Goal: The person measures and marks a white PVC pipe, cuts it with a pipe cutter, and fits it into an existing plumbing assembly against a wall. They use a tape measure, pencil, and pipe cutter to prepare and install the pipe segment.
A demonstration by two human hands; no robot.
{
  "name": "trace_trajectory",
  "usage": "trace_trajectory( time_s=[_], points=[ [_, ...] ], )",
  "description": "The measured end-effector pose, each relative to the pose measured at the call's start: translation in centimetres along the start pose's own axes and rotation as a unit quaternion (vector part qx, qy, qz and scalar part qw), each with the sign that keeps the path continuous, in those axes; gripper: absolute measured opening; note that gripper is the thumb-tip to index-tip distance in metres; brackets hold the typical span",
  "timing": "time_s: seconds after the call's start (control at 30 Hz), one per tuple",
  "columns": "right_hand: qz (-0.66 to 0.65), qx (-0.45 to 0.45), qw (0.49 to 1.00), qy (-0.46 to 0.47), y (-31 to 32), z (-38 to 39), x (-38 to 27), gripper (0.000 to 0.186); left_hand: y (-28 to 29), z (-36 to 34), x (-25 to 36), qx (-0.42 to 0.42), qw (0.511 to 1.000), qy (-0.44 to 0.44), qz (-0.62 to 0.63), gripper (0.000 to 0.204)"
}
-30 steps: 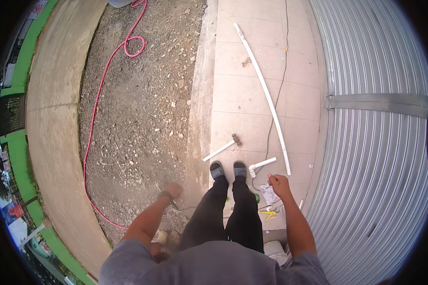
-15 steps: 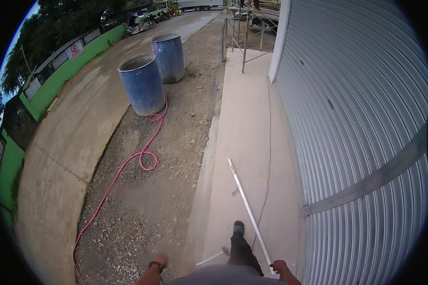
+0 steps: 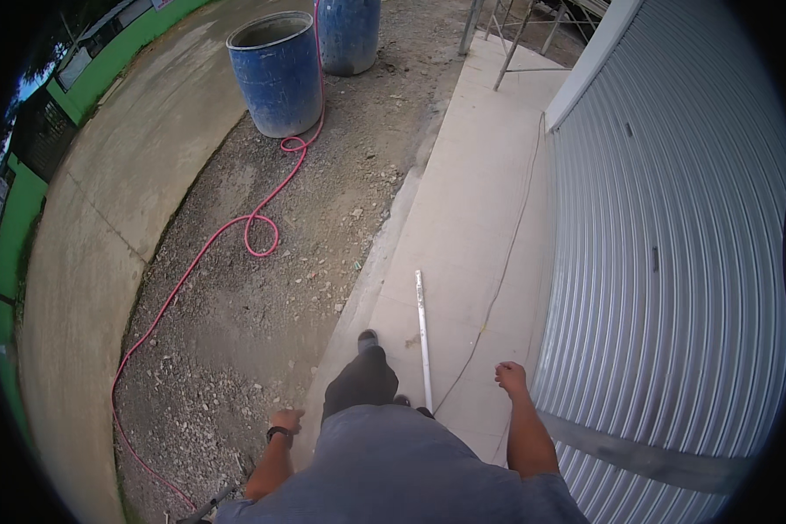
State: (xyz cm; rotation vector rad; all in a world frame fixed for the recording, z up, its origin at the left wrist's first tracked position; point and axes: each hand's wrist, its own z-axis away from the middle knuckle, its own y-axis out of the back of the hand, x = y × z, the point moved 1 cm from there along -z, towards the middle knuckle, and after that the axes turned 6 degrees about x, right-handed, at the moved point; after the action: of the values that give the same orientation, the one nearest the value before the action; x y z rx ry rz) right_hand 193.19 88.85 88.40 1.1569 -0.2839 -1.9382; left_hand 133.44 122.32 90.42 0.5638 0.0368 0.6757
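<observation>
My left hand (image 3: 286, 420), with a dark band at its wrist, hangs over the gravel beside my left leg. Its fingers look loosely stretched, and nothing shows in them. On the other side, my right hand (image 3: 510, 377) is raised over the tiled walkway near the shutter, fingers curled in and no object visible in them. A long white pipe (image 3: 424, 332) lies on the tiles between my feet and that hand; its near end is hidden by my body. A thin cord (image 3: 508, 253) runs along the walkway to the right of the pipe.
Two blue drums (image 3: 279, 83) stand on the gravel ahead. A pink hose (image 3: 188, 284) loops from them down the left side. Metal scaffolding (image 3: 515, 44) stands at the walkway's far end. A corrugated metal shutter (image 3: 664, 262) lines the right.
The view has tipped downward and moved forward. My right hand has risen away from the pipe's near end. My left hand is also higher in the picture, and my legs have stepped.
</observation>
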Motion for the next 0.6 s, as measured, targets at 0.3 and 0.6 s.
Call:
trace_trajectory(
  time_s=[0.3,0.6],
  points=[
    [-0.029,-0.063,0.991,-0.117,-3.6,-13.1,-23.1,0.028,-0.6,-9.2,23.4,-0.082,0.983,0.141,0.089,0.039],
    [-0.129,-0.037,0.944,-0.300,-0.7,-26.2,-26.0,0.019,3.4,-14.4,72.1,-0.005,0.968,-0.202,0.148,0.036]
  ],
)
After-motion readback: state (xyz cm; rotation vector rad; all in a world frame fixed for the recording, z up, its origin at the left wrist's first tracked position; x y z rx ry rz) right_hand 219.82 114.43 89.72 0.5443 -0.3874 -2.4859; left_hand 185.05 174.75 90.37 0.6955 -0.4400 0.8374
